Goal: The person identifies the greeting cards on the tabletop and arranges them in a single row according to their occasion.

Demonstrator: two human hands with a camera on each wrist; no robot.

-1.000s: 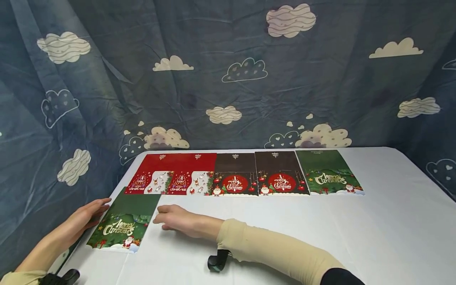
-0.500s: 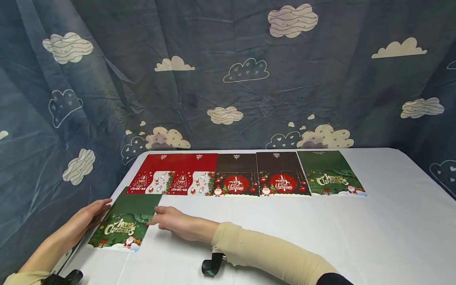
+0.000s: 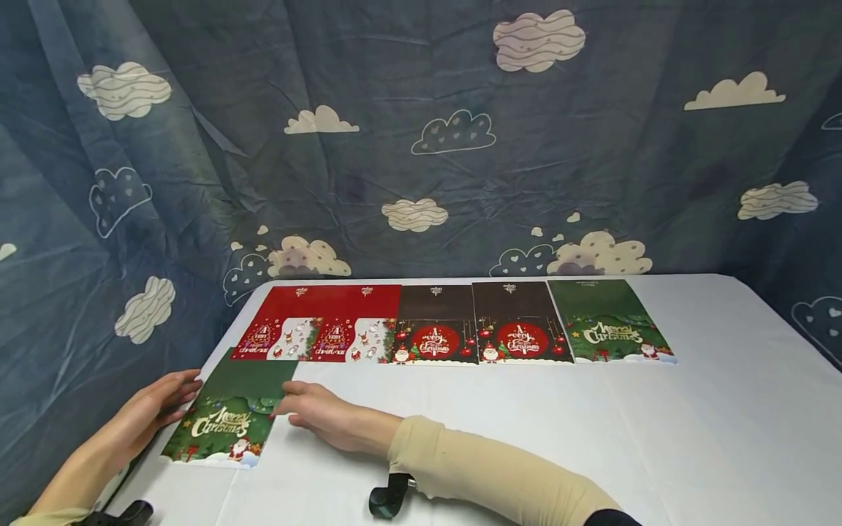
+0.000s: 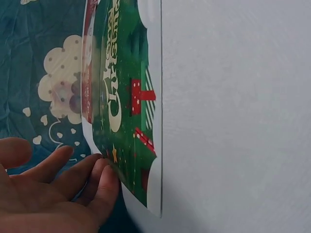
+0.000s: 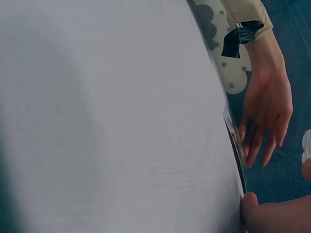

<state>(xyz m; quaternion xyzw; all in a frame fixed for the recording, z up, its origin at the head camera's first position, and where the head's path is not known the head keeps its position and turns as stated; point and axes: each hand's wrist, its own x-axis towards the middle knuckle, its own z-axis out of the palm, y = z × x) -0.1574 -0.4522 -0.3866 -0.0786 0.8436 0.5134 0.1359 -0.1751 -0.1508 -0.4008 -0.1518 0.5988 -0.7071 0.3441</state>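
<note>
A green Christmas card [image 3: 220, 431] with gold "Merry Christmas" lettering and a Santa lies flat at the table's left side. Its far edge meets the bottom of the leftmost red card [image 3: 253, 332]. My left hand [image 3: 148, 409] is at the green card's left edge; in the left wrist view, the extended fingertips of that hand [image 4: 63, 194] touch the edge. From the other side, my right hand [image 3: 329, 416] reaches the card's right edge with its fingers loosely extended. The right wrist view shows the card edge-on, with a right fingertip [image 5: 250, 206] beside it.
Along the far edge of the white table [image 3: 526, 424] runs a row of cards: another red card [image 3: 358, 321], two dark brown cards [image 3: 435, 303] and a second green card [image 3: 608, 303]. A dark cloud-print cloth [image 3: 447, 183] hangs behind. A black wrist camera [image 3: 388, 500] sits under my right sleeve.
My right hand has moved slightly left, from a small gap away to the green card's right edge. The left hand and the cards have hardly moved.
</note>
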